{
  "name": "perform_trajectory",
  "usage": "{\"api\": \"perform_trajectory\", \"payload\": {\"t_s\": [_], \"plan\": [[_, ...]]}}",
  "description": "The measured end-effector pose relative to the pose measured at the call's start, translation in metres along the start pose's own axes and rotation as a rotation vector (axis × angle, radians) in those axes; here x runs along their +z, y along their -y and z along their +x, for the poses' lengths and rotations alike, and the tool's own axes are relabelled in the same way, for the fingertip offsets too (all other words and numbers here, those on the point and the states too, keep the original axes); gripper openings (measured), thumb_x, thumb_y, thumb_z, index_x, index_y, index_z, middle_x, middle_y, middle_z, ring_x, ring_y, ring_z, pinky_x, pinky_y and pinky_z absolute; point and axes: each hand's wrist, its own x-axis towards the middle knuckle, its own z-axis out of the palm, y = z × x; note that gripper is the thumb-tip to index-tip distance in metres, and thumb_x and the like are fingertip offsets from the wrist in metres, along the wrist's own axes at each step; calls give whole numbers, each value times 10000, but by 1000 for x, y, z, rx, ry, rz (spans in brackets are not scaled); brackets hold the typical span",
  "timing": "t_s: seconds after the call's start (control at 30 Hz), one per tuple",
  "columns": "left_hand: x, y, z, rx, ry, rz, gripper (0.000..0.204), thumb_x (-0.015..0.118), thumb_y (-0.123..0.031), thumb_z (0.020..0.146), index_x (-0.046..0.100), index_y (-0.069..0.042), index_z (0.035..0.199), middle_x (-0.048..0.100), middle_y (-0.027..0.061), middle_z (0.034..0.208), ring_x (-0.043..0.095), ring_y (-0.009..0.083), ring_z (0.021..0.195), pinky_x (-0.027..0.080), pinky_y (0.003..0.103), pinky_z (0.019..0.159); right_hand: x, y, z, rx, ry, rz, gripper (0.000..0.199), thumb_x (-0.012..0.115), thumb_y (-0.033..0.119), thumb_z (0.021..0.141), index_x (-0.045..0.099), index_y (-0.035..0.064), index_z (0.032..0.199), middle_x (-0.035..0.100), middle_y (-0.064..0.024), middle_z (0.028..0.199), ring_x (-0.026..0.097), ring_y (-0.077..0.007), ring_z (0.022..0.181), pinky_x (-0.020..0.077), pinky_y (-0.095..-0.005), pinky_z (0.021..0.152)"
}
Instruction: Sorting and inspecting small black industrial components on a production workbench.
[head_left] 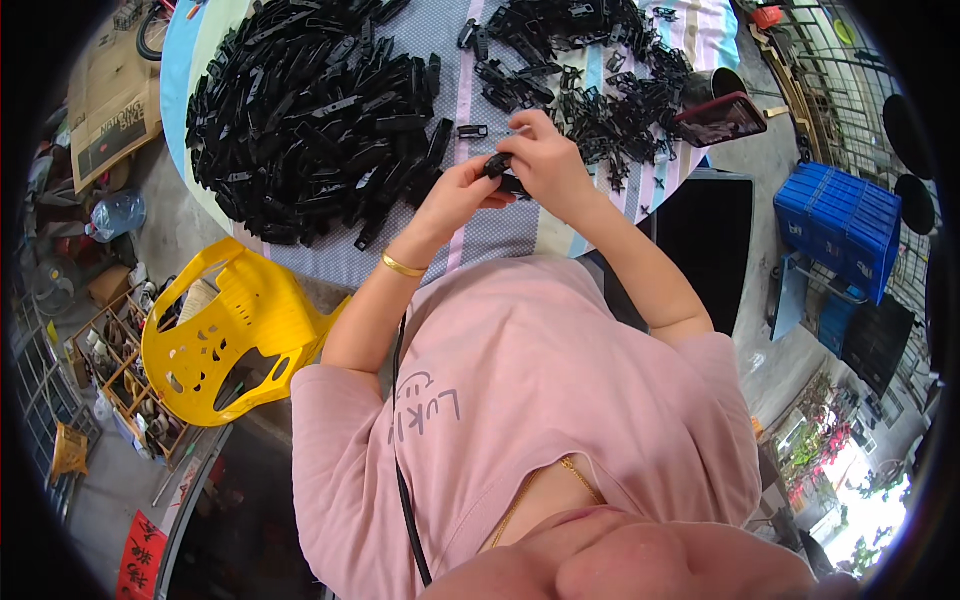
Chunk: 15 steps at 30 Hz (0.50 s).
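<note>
My left hand point(460, 203) and my right hand point(546, 164) meet over the near edge of a cloth-covered round table. Between the fingers of both is a small black plastic part point(497, 165), partly hidden by my fingertips; its exact kind cannot be made out. My left thumb and fingers pinch it from below, while my right fingers press on it from above. Just beyond my hands lies a single black plastic clip-like piece point(472, 131). A large heap of long black plastic pieces point(300, 125) spreads to the left. Smaller black frame-like pieces point(610, 110) lie scattered to the right.
On the table's right edge, a phone point(722, 120) leans by a dark round container point(712, 86). A yellow plastic chair point(240, 320) stands at my left. Blue crates point(838, 222) are off to the right. A dark cord hangs down my front.
</note>
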Motion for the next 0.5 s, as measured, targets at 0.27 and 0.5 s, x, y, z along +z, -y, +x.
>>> {"api": "perform_trajectory", "payload": {"t_s": [0.27, 0.5], "plan": [[16, -4, -9, 66, -51, 37, 302, 410, -60, 908, 452, 29, 1194, 565, 117, 1074, 606, 205, 933, 497, 297, 825, -6, 3, -17, 93, 0, -15, 190, 572, -83, 682, 612, 38, 823, 619, -100, 890, 607, -228, 821, 488, -300, 707], [9, -8, -17, 40, 96, -439, 301, 366, -62, 911, 460, 25, 1183, 566, 134, 1080, 598, 227, 951, 498, 326, 863, -3, 8, -25, 349, -78, 635, 94, 619, -30, 753, 632, 16, 834, 655, -54, 838, 607, -126, 785, 480, -253, 735]]}}
